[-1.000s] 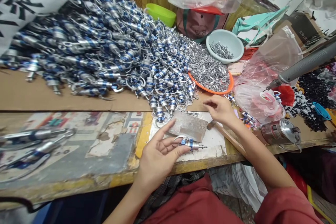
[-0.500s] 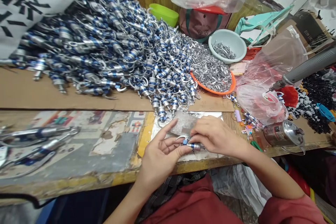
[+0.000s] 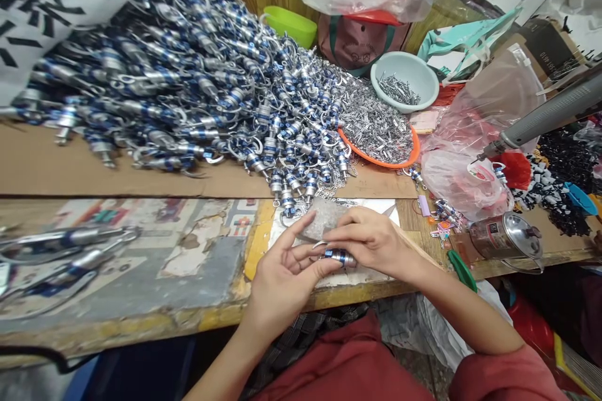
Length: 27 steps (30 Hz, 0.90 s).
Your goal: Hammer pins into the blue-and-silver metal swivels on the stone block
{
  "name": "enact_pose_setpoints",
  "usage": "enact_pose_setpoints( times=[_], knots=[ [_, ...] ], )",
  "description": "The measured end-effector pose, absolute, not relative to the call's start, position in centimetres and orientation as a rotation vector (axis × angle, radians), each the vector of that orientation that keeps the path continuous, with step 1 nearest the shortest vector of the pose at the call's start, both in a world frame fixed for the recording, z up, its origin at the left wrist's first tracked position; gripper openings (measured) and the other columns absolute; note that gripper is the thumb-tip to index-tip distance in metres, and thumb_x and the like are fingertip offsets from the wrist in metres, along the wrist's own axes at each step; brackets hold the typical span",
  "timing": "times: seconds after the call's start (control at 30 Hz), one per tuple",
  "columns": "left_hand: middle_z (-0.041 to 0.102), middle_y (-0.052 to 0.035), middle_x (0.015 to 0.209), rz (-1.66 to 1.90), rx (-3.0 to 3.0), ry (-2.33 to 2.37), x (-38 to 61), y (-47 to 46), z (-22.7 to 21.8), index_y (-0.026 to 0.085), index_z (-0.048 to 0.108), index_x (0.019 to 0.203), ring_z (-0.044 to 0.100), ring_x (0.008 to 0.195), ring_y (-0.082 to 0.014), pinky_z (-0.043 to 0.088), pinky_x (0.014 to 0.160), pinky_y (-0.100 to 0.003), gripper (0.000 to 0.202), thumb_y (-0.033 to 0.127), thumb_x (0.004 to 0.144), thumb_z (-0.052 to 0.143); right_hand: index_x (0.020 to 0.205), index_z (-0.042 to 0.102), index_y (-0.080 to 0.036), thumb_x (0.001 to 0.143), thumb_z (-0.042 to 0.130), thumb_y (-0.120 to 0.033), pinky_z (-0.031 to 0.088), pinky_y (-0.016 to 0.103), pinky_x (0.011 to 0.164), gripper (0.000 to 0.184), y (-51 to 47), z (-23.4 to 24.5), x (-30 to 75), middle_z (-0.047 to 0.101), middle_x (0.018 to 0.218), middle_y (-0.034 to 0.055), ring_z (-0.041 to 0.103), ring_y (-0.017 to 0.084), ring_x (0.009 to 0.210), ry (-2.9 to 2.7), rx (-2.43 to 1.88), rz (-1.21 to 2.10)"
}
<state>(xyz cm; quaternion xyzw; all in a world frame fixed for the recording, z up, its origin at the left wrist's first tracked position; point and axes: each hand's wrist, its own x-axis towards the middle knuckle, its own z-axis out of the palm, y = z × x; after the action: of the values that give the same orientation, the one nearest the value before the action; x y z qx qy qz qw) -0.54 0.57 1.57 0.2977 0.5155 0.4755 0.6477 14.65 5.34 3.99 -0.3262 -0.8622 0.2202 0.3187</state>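
My left hand (image 3: pixel 285 276) pinches a small silver-and-blue metal clasp (image 3: pixel 339 257) between thumb and fingers, palm up, near the front edge of the bench. My right hand (image 3: pixel 371 239) is closed over the same clasp from the right, its fingertips on the part. Both hands hover over a grey metal block (image 3: pixel 324 214) lying on a white sheet (image 3: pixel 376 276). A large heap of the same blue clasps (image 3: pixel 188 88) spreads across the bench behind.
An orange dish of small silver pieces (image 3: pixel 383 131) and a pale bowl of pins (image 3: pixel 403 81) stand behind the hands. At right are plastic bags (image 3: pixel 475 138), a grey power tool (image 3: pixel 540 119) and a steel lidded cup (image 3: pixel 505 238). A green bowl (image 3: pixel 289 25) stands at the back.
My right hand came back from near the orange dish and closed onto the clasp held in my left hand. The left hand stayed in place.
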Motion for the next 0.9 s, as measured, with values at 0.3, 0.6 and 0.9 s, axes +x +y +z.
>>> enact_pose_setpoints(
  times=[0.3, 0.6, 0.9],
  knots=[
    [0.070, 0.0004, 0.065, 1.078, 0.659, 1.204, -0.5, 0.6, 1.8, 0.013, 0.040, 0.131, 0.067, 0.069, -0.0145, 0.055, 0.072, -0.024, 0.091, 0.024, 0.051, 0.080, 0.111, 0.054, -0.018, 0.081, 0.058, -0.031, 0.047, 0.034, 0.073, 0.032, 0.9, 3.5, 24.9, 0.058, 0.099, 0.0080, 0.056, 0.021, 0.089, -2.121, -1.748, 0.329],
    [0.071, -0.0006, 0.067, 1.124, 0.648, 1.229, -0.1, 0.3, 2.2, 0.013, 0.040, 0.131, 0.068, 0.071, -0.0163, 0.055, 0.073, -0.027, 0.091, 0.025, 0.050, 0.081, 0.118, 0.054, -0.015, 0.079, 0.062, -0.035, 0.042, 0.035, 0.089, 0.045, 4.3, 4.4, 16.2, 0.057, 0.111, 0.0108, 0.051, 0.021, 0.104, -2.250, -1.348, 0.483],
    [0.069, -0.0001, 0.064, 1.132, 0.671, 1.231, -0.2, 0.5, 1.6, 0.012, 0.045, 0.128, 0.067, 0.070, -0.0169, 0.055, 0.074, -0.028, 0.089, 0.026, 0.048, 0.082, 0.080, 0.067, -0.014, 0.085, 0.051, -0.017, 0.044, 0.025, 0.066, 0.016, 6.1, 4.7, 16.4, 0.065, 0.075, 0.0052, 0.057, 0.014, 0.071, -2.363, -1.205, 0.191]
  ],
)
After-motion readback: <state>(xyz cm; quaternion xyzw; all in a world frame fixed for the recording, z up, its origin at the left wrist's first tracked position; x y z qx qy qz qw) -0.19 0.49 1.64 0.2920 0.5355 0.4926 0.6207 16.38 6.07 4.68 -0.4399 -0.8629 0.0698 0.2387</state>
